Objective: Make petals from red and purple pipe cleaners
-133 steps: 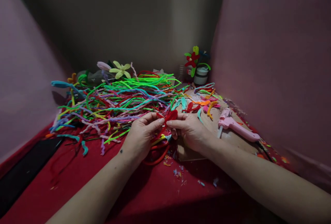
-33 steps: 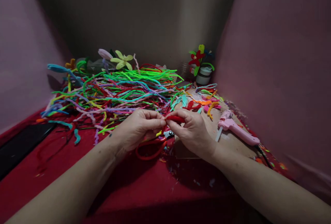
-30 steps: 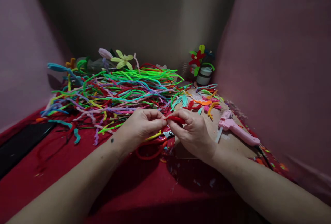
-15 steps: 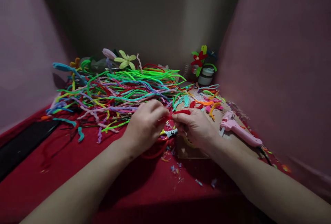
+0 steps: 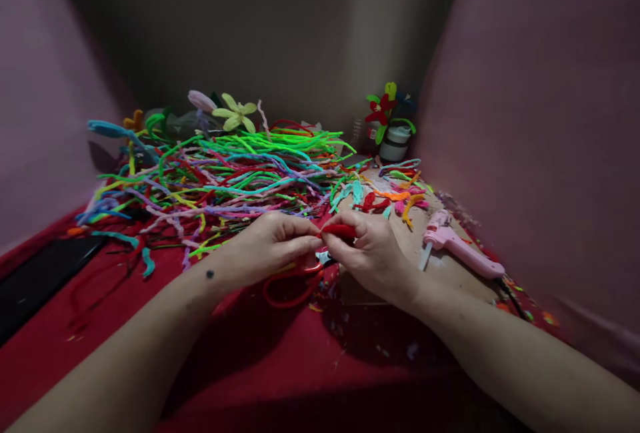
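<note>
A red pipe cleaner piece (image 5: pixel 344 229), bent into a narrow petal-like shape, is held between both hands above the table. My right hand (image 5: pixel 376 253) pinches it, and its body shows above the thumb. The fingertips of my left hand (image 5: pixel 273 246) are closed on its left end, meeting the right fingertips. Below them lies a pair of scissors (image 5: pixel 293 287) with red handles, partly hidden by my left hand. Beyond my right hand, more red pipe cleaner pieces (image 5: pixel 373 203) rest on a cardboard sheet (image 5: pixel 367 293).
A large heap of coloured pipe cleaners (image 5: pixel 240 173) spreads across the back left. At right, a pink glue gun (image 5: pixel 463 253) lies on the cardboard. Pipe cleaner flowers (image 5: pixel 383 109) stand by a small jar (image 5: pixel 395 144) at the back. A black flat object (image 5: pixel 45 279) lies left.
My left hand has turned, its thumb and fingers now stretched toward the right fingertips. The red piece sits deeper in my right hand. More of the scissors' red handles shows.
</note>
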### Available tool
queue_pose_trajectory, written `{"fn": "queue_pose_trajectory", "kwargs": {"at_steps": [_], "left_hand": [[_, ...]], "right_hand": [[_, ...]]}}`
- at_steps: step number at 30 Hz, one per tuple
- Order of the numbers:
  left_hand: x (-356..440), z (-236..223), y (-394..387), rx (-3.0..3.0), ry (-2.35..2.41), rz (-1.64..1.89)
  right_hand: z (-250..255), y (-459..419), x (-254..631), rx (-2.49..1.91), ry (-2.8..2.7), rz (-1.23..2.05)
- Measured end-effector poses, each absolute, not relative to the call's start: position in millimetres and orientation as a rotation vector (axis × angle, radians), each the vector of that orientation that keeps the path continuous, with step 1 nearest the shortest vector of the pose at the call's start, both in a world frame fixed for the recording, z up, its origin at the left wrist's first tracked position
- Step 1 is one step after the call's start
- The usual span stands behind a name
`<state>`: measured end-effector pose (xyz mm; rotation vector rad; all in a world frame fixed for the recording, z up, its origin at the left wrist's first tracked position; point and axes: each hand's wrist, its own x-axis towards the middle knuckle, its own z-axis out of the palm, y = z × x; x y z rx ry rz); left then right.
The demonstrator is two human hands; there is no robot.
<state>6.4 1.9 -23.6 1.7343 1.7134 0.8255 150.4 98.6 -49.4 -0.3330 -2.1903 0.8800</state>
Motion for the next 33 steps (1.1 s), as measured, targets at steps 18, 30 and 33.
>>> {"fn": "queue_pose_trajectory", "kwargs": {"at_steps": [18, 30, 33], "left_hand": [[32, -33, 5, 1.392, 1.934, 1.055], [12, -30, 7, 1.096, 1.829, 1.174], [-1, -32, 8, 1.168, 2.045, 1.363]], "right_hand": [[-52, 102, 145, -0.433, -2.099, 1.002], [-53, 102, 141, -0.591, -2.027, 0.933], [-52, 95, 143, -0.581, -1.993, 0.946]]}}
